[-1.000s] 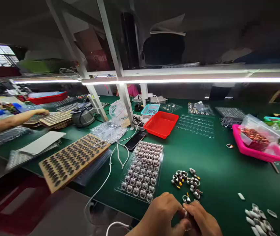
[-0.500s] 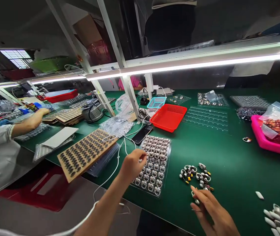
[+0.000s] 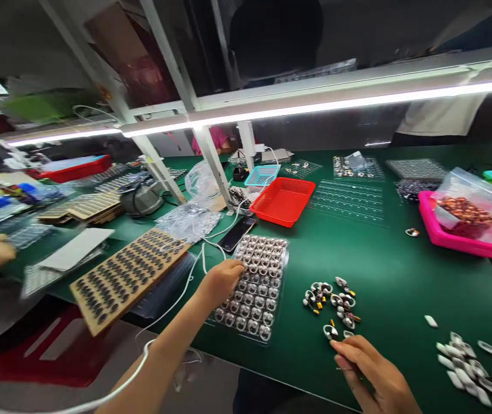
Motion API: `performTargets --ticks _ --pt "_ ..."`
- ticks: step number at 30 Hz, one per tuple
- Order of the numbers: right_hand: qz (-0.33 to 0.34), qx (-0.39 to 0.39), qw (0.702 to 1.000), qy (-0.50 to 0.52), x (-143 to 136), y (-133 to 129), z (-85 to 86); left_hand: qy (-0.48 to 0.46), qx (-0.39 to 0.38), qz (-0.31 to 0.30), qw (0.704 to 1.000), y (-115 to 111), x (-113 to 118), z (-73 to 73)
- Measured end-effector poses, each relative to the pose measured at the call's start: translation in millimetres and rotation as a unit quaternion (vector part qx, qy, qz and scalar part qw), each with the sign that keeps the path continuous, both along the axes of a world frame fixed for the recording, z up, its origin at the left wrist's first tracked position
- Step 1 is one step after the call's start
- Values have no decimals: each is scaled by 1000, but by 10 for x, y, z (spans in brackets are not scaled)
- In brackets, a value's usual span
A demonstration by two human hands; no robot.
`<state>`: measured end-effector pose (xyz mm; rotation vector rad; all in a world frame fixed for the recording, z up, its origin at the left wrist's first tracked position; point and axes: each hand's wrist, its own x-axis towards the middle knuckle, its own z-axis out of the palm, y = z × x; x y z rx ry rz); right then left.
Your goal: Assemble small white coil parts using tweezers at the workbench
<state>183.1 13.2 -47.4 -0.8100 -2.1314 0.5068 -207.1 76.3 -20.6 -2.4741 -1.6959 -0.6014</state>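
1. Nearest me, the right hand (image 3: 373, 374) hovers loosely curled just short of the loose pile of small ringed parts (image 3: 331, 302) on the green table (image 3: 384, 270); whether it pinches anything, I cannot tell.
2. The left hand (image 3: 221, 281) rests, fingers bent, on the left edge of the clear tray of parts (image 3: 254, 287), gripping nothing that I can see.
3. Done well, I'd judge: steady the tray and seat one piece squarely per pocket.
4. Beyond sit a phone (image 3: 236, 234) and a red basket (image 3: 283, 200).

Bench clutter on green mat

Red basket (image 3: 283, 200) at twelve o'clock, pink tray (image 3: 465, 243) at two, black phone (image 3: 237, 234) centre, brown perforated board (image 3: 127, 276) at nine.
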Motion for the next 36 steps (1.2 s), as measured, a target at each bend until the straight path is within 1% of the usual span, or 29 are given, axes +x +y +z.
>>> performTargets --ticks 2,3,4,6,7,8,9,10,12,14,16,19,22,27,30,32,34,36 --pt "-14 -21 1000 3 105 19 65 1 8 -5 1000 -42 8 39" --pt "-39 -33 999 7 181 37 100 -4 16 -4 1000 -77 36 64" --pt "-77 -54 996 4 266 59 134 -11 23 -7 1000 -124 87 93" --pt "-173 -84 981 -7 427 111 195 -28 50 -4 998 -253 287 148" --pt "-214 -100 972 -18 485 138 220 -49 55 -17 997 -333 441 169" --pt "-234 -113 965 -28 517 165 242 -79 52 -36 995 -416 629 182" --pt "-233 -126 964 -40 521 191 259 -109 35 -58 992 -497 842 183" --pt "-212 -141 966 -55 497 215 271 -136 9 -88 987 -566 1069 170" --pt "-161 -174 965 -110 386 256 280 -172 -64 -111 977 -653 1507 99" --pt "-137 -189 959 -162 244 291 262 -185 -121 -80 972 -663 1848 -11" --pt "-147 -180 953 -194 130 327 218 -184 -164 -49 968 -619 2050 -121" --pt "-173 -169 943 -229 63 379 132 -180 -193 -28 964 -531 2145 -218" --pt "-178 -175 939 -238 95 407 91 -191 -200 -29 961 -483 2133 -240" --pt "-195 -204 943 -174 195 371 158 -204 -184 -29 961 -470 2128 -285" --pt "-214 -211 944 -136 231 324 207 -220 -149 -25 964 -476 2145 -312" --pt "-213 -215 947 -107 247 277 236 -247 -110 -23 962 -491 2152 -293" --pt "-190 -227 953 -66 259 210 273 -288 -86 -41 953 -517 2152 -236" --pt "-149 -255 955 -19 263 129 321 -339 -100 -78 932 -548 2149 -150"
